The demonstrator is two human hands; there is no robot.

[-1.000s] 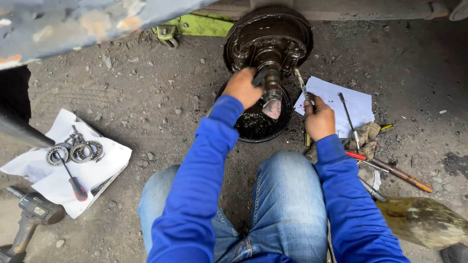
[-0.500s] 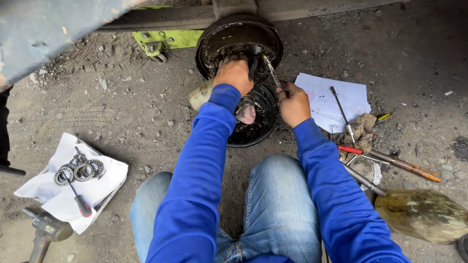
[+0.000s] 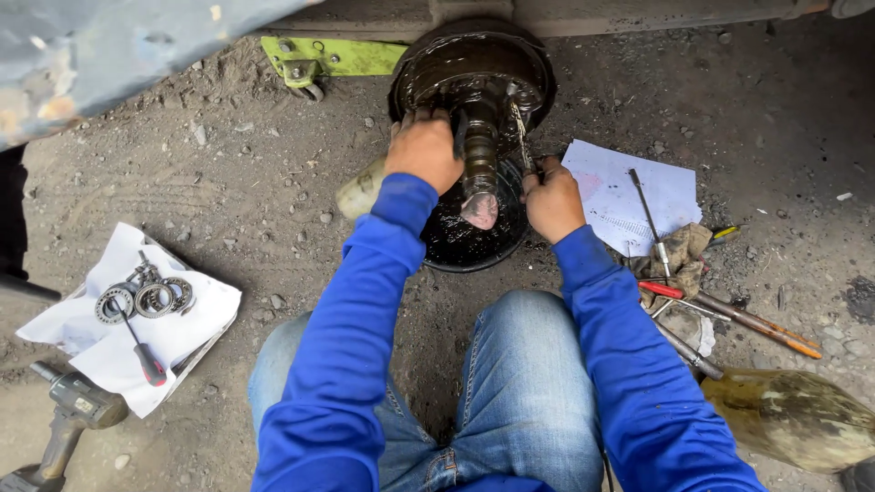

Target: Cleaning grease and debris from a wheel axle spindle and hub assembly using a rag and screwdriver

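Looking down at a greasy hub (image 3: 474, 68) with its spindle (image 3: 480, 164) sticking out toward the camera, person sitting on the dirt right in front of it in jeans and blue sleeves. Left hand (image 3: 424, 150) is wrapped on the left side of the spindle base, fingers curled up against the hub, seems to be gripping something dark there but I can't make out what. Right hand (image 3: 551, 200) is just right of the spindle, fist closed around a thin metal tool (image 3: 521, 137) whose tip pokes up into the hub face. So the hands are apart, one on each side of the spindle. Directly below the spindle sits a black pan (image 3: 474, 241) full of dark oily gunk. Looks to me like the cleaning or scraping stage on the hub, bearings already out: they're lying on white paper (image 3: 196, 319) well off to the left of the hub, with a screwdriver (image 3: 141, 351), and an impact wrench (image 3: 68, 415) below that. Right of the hub there's another paper sheet (image 3: 611, 196), a rag (image 3: 679, 251) and a few more tools (image 3: 747, 319). Next bit probably needs a steady tip in that recess while the other hand braces, since everything's slick with grease.
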